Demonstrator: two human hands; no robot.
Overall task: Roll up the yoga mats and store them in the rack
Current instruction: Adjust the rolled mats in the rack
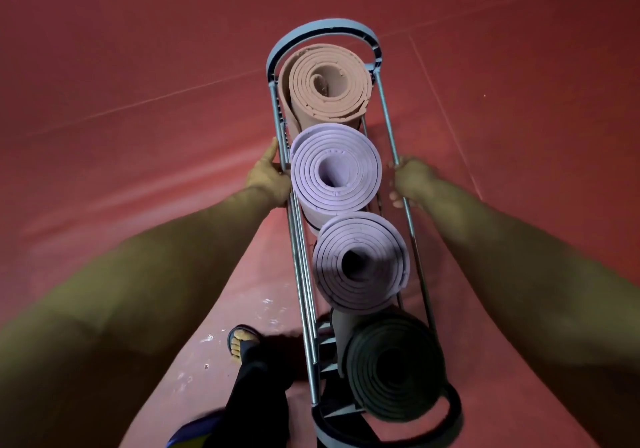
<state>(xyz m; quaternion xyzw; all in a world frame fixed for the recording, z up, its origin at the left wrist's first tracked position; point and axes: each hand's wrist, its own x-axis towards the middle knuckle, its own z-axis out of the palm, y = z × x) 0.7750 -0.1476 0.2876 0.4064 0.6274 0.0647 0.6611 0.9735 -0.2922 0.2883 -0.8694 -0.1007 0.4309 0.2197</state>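
- Metal rack (pixel 398 142), grey-blue, w/ rounded end hoops, stands on a red floor (pixel 138 66); seen from above, it runs from the far end down to the near edge of view.
- Four rolled yoga mats stand on end inside the rack in a single row, spiral ends facing up.
- Farthest: pink-tan mat (pixel 327 83), under the far hoop.
- Next: 1st lilac mat (pixel 335 170), touching the pink-tan mat's near side.
- Then: 2nd lilac mat (pixel 360 262), overlapping the 1st in view.
- Nearest: dark grey mat (pixel 394 366), at the near hoop, in shadow.
- Left hand (pixel 268 179): grip curled round the rack's left rail beside the 1st lilac mat, thumb pointing up along the rail.
- Right hand (pixel 410 180): grip wrapped round the right rail, opposite the left hand; fingertips show below the rail.
- Both forearms bare, reaching fwd from the lower corners.
- Sandalled foot (pixel 242 342) and dark trouser leg on the floor just left of the rack's near end.
- Pale specks on the floor nr the foot.
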